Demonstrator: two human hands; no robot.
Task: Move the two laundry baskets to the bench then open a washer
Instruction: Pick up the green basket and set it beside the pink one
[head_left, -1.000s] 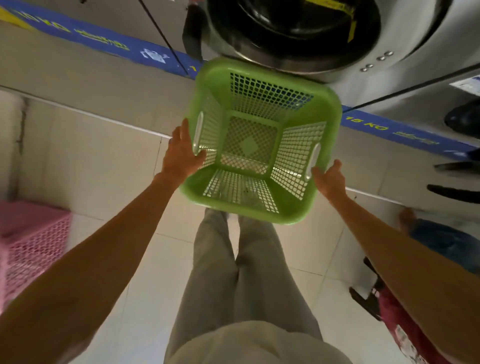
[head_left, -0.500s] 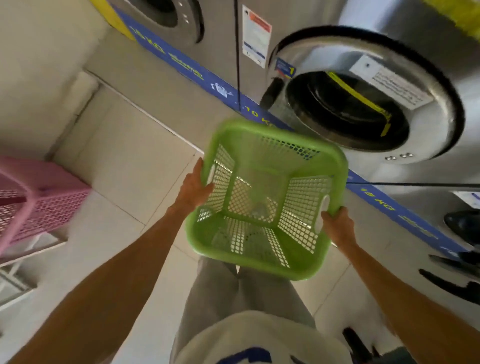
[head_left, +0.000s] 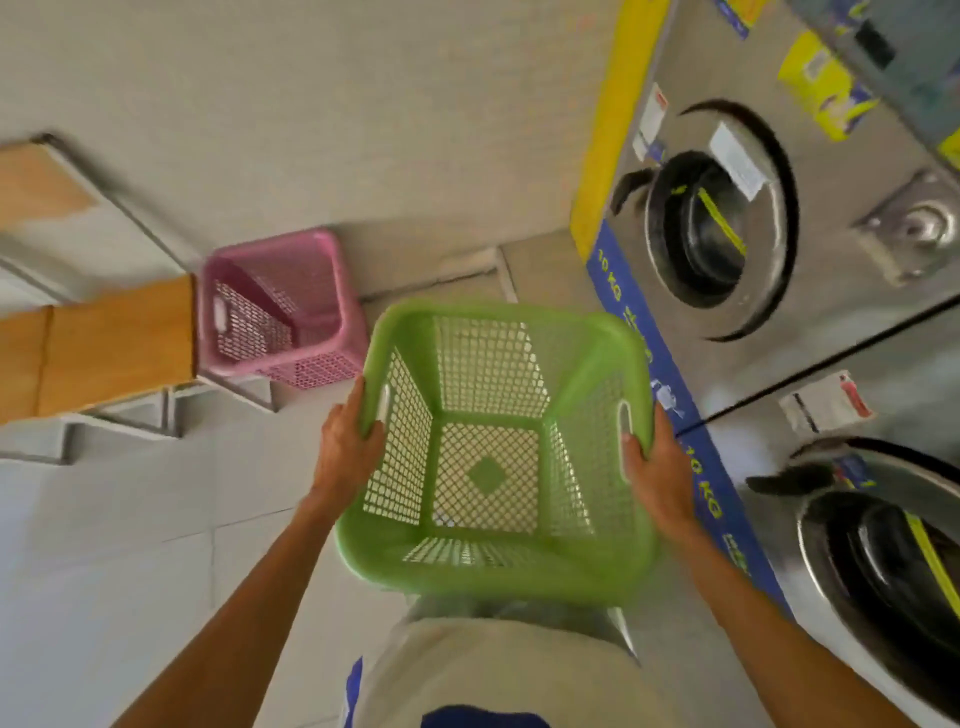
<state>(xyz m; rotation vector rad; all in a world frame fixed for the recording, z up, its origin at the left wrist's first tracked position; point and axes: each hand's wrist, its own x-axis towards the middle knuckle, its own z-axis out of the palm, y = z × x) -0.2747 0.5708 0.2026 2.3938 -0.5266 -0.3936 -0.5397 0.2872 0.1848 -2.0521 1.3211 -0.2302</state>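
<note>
A pink basket (head_left: 283, 312) sits on the right end of the wooden desk (head_left: 104, 348), then the left hand (head_left: 345, 452) and right hand (head_left: 657, 467) each keep a closed grip on the empty green basket's (head_left: 493, 452) side rims, held in the air beside two shut washers (head_left: 727, 234).

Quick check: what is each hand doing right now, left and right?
Left hand: closed on the left rim of the green basket, by its handle slot.
Right hand: closed on the basket's right rim, by the other slot.
</note>
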